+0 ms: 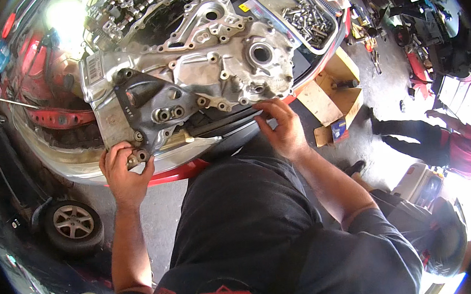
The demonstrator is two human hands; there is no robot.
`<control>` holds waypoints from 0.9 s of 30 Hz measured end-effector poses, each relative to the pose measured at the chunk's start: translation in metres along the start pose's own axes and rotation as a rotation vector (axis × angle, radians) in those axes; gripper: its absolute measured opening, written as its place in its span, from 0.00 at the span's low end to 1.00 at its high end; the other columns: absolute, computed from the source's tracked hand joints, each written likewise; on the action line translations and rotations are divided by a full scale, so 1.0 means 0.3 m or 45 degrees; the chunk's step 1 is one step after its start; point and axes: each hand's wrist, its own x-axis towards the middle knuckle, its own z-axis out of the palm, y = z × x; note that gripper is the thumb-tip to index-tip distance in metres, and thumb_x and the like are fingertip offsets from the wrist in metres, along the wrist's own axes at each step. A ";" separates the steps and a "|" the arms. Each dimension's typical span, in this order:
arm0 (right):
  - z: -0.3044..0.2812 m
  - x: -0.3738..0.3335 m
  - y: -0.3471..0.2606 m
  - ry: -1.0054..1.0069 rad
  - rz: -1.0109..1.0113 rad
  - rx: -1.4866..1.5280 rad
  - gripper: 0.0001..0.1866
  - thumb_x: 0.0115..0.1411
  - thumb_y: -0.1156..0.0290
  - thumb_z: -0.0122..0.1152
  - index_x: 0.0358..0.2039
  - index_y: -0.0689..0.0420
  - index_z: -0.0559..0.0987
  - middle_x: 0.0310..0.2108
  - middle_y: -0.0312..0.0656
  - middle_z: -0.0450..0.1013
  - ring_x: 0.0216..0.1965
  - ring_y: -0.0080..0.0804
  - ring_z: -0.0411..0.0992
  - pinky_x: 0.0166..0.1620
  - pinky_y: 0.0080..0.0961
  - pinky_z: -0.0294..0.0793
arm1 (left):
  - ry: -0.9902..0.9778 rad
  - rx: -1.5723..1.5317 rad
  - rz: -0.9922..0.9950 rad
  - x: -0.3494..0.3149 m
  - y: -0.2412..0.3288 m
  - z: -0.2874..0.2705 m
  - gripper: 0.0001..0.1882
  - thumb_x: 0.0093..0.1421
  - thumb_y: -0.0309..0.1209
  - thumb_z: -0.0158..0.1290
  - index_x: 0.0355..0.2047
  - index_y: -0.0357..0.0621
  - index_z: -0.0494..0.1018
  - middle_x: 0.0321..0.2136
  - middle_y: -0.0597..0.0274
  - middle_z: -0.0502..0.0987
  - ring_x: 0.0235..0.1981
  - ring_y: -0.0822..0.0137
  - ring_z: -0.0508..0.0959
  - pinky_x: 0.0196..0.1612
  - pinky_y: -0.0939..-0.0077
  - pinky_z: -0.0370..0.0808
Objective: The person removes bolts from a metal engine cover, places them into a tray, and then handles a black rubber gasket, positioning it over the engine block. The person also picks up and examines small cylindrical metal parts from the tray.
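A large cast-aluminium engine timing cover point(199, 68) lies across the front of a car, with a round bore at its right end. Over its lower left part sits a dark grey metal bracket point(148, 98) with several bolt holes. My left hand point(121, 172) is closed round the bracket's near lower corner, next to a round bushing there. At the cover's near right edge, my right hand point(283, 128) has its fingertips curled on the rim, the thumb just below. What lies under the cover is mostly hidden.
A metal tray point(305, 13) full of bolts stands at the upper right. Another engine part with camshafts point(137, 6) lies behind the cover. An open cardboard box point(335, 89) is right of the car. Two other people are at the right, one in red point(465, 147). A car wheel point(74, 226) stands lower left.
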 end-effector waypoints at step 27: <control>0.208 0.225 0.022 -0.379 -0.270 -0.158 0.16 0.59 0.58 0.60 0.42 0.55 0.76 0.39 0.46 0.76 0.37 0.48 0.77 0.37 0.42 0.78 | 0.010 0.013 -0.032 0.016 0.035 -0.003 0.22 0.33 0.26 0.70 0.30 0.46 0.72 0.34 0.63 0.75 0.41 0.60 0.75 0.57 0.59 0.62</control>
